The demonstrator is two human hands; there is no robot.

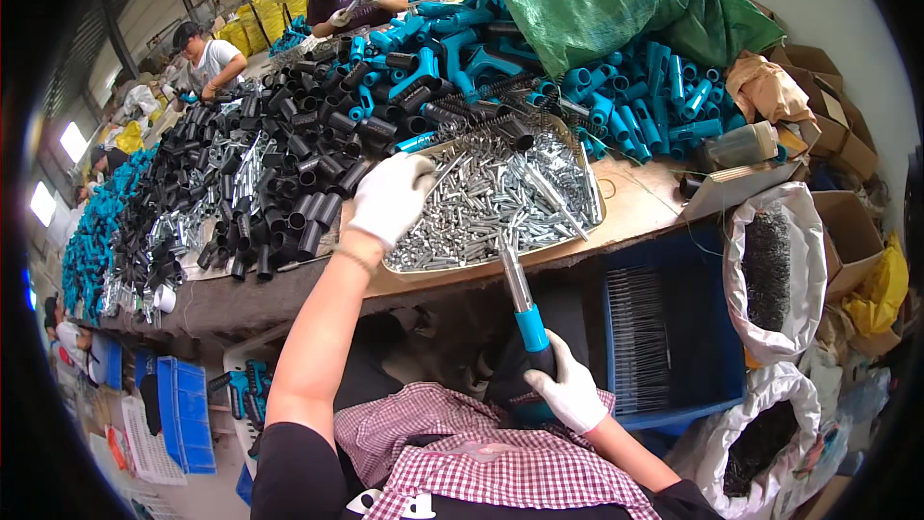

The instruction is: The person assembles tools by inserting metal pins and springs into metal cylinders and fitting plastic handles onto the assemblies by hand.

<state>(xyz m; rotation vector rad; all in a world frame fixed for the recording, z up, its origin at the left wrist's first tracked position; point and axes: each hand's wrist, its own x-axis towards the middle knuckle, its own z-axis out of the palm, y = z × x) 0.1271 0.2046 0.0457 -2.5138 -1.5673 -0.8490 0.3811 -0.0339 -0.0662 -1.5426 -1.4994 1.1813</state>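
Observation:
My right hand [575, 389], in a white glove, is wrapped round a hand tool with a black grip, a teal collar and a silver barrel [517, 279]. The tool tilts up, its pronged metal tip over the near edge of a shallow tray [462, 273]. Heaped in the tray are small metal pins and rods [472, 202]. At the tray's left side is my left hand [390, 200], also white-gloved, its fingers curled together over the metal parts. Whatever those fingers hold is hidden. A teal tube [417, 143] lies just beyond them.
Black tubes [298, 149] pile up to the left, teal handle parts [462, 39] behind. Green sheeting [597, 5] covers part of the heap. Below the table edge, a blue crate [679, 366] holds springs, beside white sacks [782, 270]. Other people [361, 0] work across the table.

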